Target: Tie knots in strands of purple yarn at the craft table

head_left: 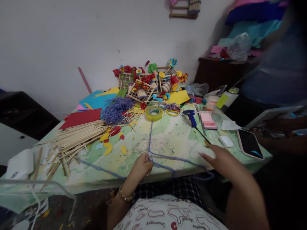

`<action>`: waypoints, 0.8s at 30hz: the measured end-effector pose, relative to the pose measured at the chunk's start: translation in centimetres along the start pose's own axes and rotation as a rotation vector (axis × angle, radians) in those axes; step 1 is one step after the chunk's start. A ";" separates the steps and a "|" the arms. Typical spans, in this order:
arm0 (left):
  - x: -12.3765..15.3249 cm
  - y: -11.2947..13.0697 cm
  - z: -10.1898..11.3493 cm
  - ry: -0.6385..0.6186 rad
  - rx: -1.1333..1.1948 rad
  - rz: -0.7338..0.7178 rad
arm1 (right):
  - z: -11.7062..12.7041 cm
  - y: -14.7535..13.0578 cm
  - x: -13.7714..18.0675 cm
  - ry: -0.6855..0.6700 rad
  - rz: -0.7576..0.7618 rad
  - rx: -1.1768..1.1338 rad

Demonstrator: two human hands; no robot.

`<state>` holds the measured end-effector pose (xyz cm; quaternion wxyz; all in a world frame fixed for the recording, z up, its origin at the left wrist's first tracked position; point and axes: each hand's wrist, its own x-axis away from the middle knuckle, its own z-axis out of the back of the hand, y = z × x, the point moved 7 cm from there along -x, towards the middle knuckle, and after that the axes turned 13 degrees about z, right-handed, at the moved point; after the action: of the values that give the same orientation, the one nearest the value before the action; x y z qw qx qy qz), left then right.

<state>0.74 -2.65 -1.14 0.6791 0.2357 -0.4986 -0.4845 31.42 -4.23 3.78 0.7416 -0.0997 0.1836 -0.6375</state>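
Observation:
My left hand (143,165), with a beaded bracelet at the wrist, is closed in a pinch on purple yarn (150,137) near the table's front edge. One strand runs up from the pinch to a roll of clear tape (153,113). Other strands trail right and loop by the edge, and one lies to the left. My right hand (219,158) is over the table's right side, thumb and fingers apart, slightly blurred. It is nearest the black cord of a blue glue gun (190,118); whether it touches the cord I cannot tell.
Bamboo sticks (79,137), a purple yarn heap (116,108) and coloured paper (82,118) lie left. Stick crafts with paper flowers (144,84) stand at the back. Yellow-handled scissors (173,111), a phone (249,143) and a white mouse (225,141) lie right. Another person (275,70) is at far right.

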 end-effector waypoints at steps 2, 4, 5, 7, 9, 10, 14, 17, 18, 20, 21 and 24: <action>0.3 0.2 -0.2 -0.023 0.021 0.007 | -2.5 -6.9 -2.6 -0.014 0.275 -0.228; 0.5 0.4 -0.4 -0.052 0.041 0.017 | -6.4 -12.7 -4.7 -0.165 0.459 -0.444; 0.6 0.4 -0.6 -0.070 0.054 0.021 | -8.2 -14.6 -5.6 -0.202 0.485 -0.511; 0.6 0.4 -0.8 -0.100 0.084 0.022 | -11.1 -16.9 -7.1 -0.209 0.473 -0.619; 0.6 0.4 -0.8 -0.113 0.108 0.010 | -12.9 -17.5 -7.9 -0.226 0.409 -0.770; 0.5 0.3 -0.7 -0.112 0.112 0.004 | -13.5 -17.3 -8.0 -0.250 0.349 -0.865; 0.5 0.3 0.0 -0.097 0.111 -0.013 | -14.0 -14.8 -6.5 -0.362 -0.045 -1.325; 0.5 0.0 -0.2 -0.130 0.099 0.011 | -13.7 -14.4 -4.2 -0.575 -0.271 -1.766; 0.5 -0.1 -0.5 -0.138 0.089 0.026 | -13.6 -14.6 -3.5 -0.644 -0.325 -1.886; 0.4 -0.2 -0.8 -0.119 0.067 0.018 | -13.6 -15.2 -2.4 -0.747 -0.404 -2.037; 0.4 -0.1 -0.9 -0.089 0.047 -0.005 | -13.7 -15.6 -2.1 -0.780 -0.422 -2.080; 0.5 0.2 -1.0 0.023 -0.064 -0.081 | -14.3 -17.1 -1.5 -0.870 -0.396 -2.113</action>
<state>1.73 -3.14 -1.09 0.6720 0.2393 -0.4650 -0.5244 10.01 -4.35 -2.49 0.1765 -0.9072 0.3352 -0.1831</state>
